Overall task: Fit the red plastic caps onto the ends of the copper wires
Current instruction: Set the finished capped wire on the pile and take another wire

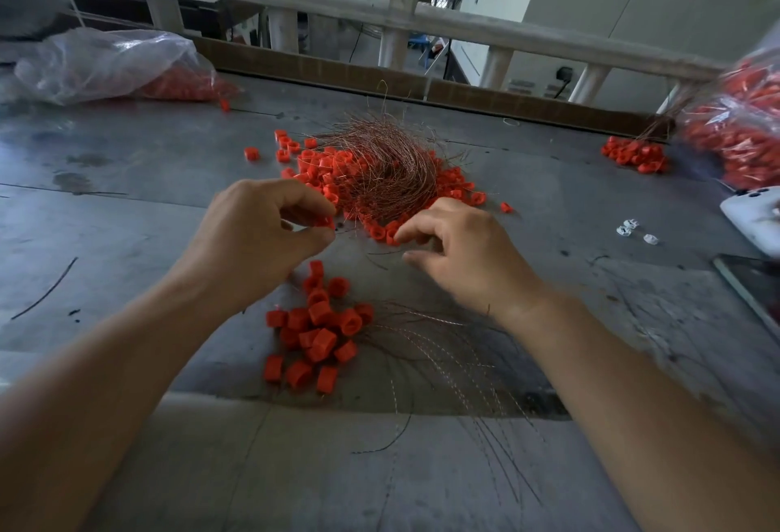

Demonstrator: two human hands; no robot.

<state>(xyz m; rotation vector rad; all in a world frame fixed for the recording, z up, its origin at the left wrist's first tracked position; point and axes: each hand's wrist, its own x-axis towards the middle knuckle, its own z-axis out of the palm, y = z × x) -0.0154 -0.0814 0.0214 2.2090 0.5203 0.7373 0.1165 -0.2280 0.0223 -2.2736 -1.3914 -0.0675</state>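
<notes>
A tangled bundle of thin copper wires lies mid-table on a heap of loose red plastic caps. My left hand pinches one red cap between thumb and fingers at the heap's near left edge. My right hand reaches with curled fingers to the caps at the heap's near edge, its fingertip touching a red cap; whether it holds a wire I cannot tell. Between my forearms sits a cluster of capped wires, their wire tails fanning to the right.
A clear bag of red caps lies at the back left, another bag at the right with a small cap pile beside it. A white device and small white bits lie at right. A railing borders the table.
</notes>
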